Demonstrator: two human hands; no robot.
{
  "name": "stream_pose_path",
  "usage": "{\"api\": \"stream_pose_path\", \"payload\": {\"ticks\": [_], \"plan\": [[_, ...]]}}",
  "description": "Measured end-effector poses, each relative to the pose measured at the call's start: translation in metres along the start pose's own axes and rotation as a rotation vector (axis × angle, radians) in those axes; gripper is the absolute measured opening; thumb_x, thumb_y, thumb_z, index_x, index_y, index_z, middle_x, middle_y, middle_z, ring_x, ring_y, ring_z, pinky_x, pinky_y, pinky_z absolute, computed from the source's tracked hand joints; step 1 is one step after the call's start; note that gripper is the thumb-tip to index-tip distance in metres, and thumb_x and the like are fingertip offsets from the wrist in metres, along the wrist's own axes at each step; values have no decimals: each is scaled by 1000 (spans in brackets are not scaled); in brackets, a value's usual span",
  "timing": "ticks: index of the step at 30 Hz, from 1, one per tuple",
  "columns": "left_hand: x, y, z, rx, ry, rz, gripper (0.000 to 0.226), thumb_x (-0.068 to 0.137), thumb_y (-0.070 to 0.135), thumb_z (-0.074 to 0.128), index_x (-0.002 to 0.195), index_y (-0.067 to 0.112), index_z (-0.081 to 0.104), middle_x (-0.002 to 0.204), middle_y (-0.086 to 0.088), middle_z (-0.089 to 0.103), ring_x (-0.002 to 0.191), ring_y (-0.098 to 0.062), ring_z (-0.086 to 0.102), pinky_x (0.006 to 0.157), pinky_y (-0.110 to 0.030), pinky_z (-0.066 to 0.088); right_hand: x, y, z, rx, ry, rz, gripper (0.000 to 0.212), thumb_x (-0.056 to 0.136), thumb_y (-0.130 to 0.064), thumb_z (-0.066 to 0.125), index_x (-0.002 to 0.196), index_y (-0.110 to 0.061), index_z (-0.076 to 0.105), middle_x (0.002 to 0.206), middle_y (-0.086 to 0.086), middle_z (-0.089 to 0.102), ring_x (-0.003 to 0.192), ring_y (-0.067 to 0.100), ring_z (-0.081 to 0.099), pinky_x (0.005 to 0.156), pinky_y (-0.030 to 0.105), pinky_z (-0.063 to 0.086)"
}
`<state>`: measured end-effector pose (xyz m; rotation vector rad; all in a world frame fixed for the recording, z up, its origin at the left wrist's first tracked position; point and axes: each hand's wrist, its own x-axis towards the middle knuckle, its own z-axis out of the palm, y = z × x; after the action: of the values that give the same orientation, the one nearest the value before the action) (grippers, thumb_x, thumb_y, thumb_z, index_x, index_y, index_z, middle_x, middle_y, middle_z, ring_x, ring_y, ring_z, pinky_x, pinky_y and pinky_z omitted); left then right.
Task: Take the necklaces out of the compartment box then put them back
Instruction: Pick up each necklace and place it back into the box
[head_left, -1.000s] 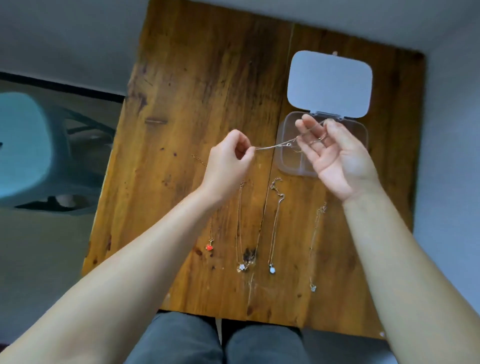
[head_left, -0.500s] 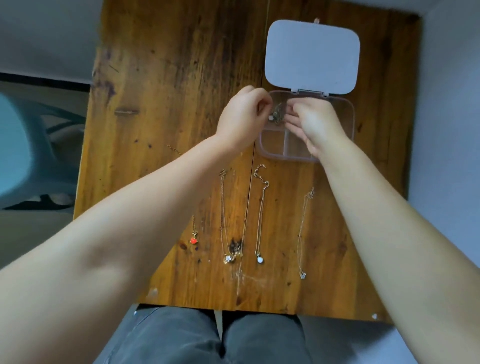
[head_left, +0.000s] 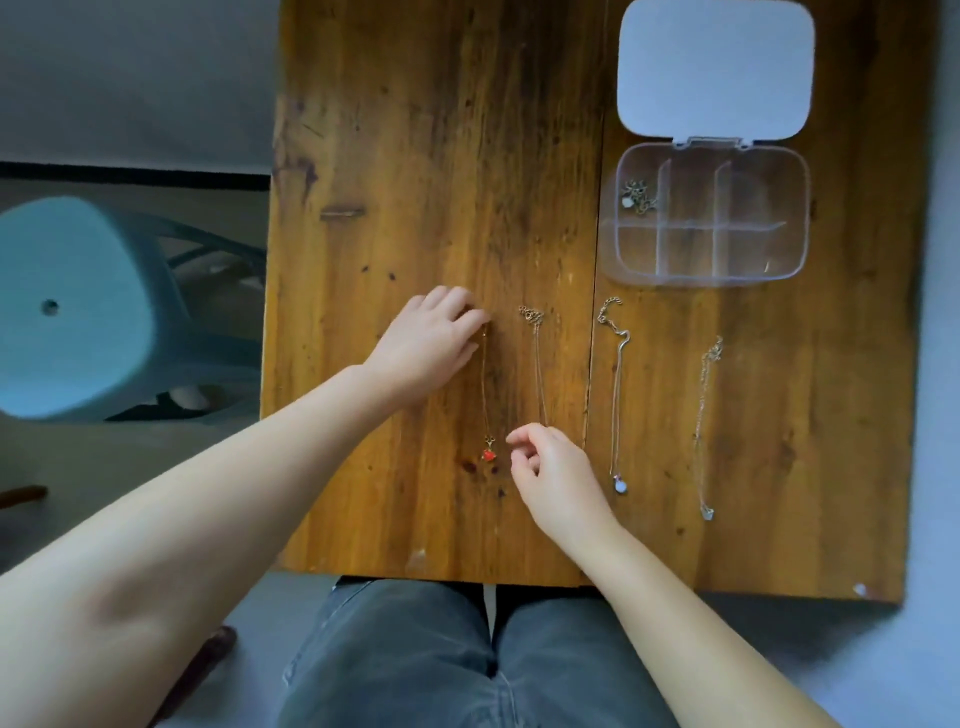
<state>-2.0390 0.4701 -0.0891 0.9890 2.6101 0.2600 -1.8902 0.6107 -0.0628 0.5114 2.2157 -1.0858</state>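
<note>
A clear compartment box (head_left: 701, 279) stands at the far right of the wooden table (head_left: 415, 156), its white lid (head_left: 714, 73) folded back. One coiled necklace (head_left: 639, 198) lies in its far left compartment. Several necklaces lie stretched out in a row on the wood: a red-pendant necklace (head_left: 487, 395), a thin gold one (head_left: 537, 358), a white-pendant one (head_left: 616, 395) and a silver one (head_left: 702, 426). My left hand (head_left: 434, 343) rests palm down with its fingertips over the red-pendant chain's far end. My right hand (head_left: 550, 467) hovers just right of the red pendant, thumb and forefinger apart, covering the gold necklace's near end.
A pale blue plastic stool (head_left: 72, 306) stands on the floor left of the table. My knees in grey jeans (head_left: 467, 660) sit under the table's near edge. A grey wall runs along the right side.
Both hands have left the box, with the necklace they held now lying in its far left compartment. They have come back to the red-pendant necklace at the left of the row.
</note>
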Motion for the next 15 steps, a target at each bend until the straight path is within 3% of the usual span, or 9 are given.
{"api": "stream_pose_path", "payload": {"ticks": [5,9,11,15], "plan": [[5,1,2,39,13,73,26,98,17,41,116,4,55,118,-14,56,108,-31,50,88,-41,45,-2,-4,35,-314,154,-96,41,93,-37,54,129,-19,48,123,0,53,110,15,53,86,27,50],[6,-2,0,-49,35,103,21,95,17,45,104,4,58,107,-13,58,100,-29,52,79,-35,44,4,-8,44,-370,218,-164,27,95,-30,52,117,-15,57,114,3,58,104,18,55,87,28,48],[2,-1,-3,-212,73,26,13,91,15,52,93,4,58,96,-11,58,90,-25,54,70,-29,42,4,-8,42,-320,221,-163,22,96,-27,51,112,-15,58,111,1,57,102,15,54,85,26,49],[5,23,-24,-662,140,-206,5,90,14,56,88,9,57,93,-6,63,84,-18,59,73,-26,50,3,-7,12,45,294,-94,7,94,-20,54,96,-16,59,105,-5,52,97,10,55,80,11,46]]}}
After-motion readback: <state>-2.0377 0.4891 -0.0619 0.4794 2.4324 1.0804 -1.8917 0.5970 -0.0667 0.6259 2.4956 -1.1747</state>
